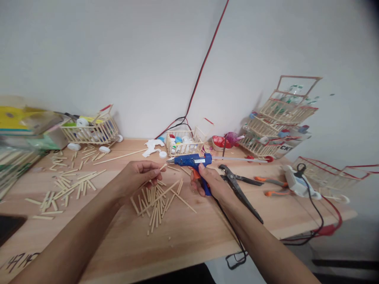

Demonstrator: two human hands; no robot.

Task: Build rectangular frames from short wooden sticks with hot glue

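My right hand [209, 179] is wrapped round the handle of a blue glue gun [192, 159], its fingers by the orange trigger. A long clear glue stick [237, 158] sticks out of the gun's back. Between the fingertips of my left hand [143, 173] is a short wooden stick [163, 167], its end close to the gun's nozzle; whether they touch I cannot tell. Below both hands lies a loose pile of cut wooden sticks [156, 205] on the wooden table [124, 244].
More cut sticks [84, 185] lie scattered at the left. Small stick-built carts [91, 132] stand along the wall, several stacked [284, 110] at the right. Black pliers [241, 193], orange-handled pliers [274, 187] and a white power strip [299, 183] lie at the right. The gun's cord [231, 227] hangs over the front edge.
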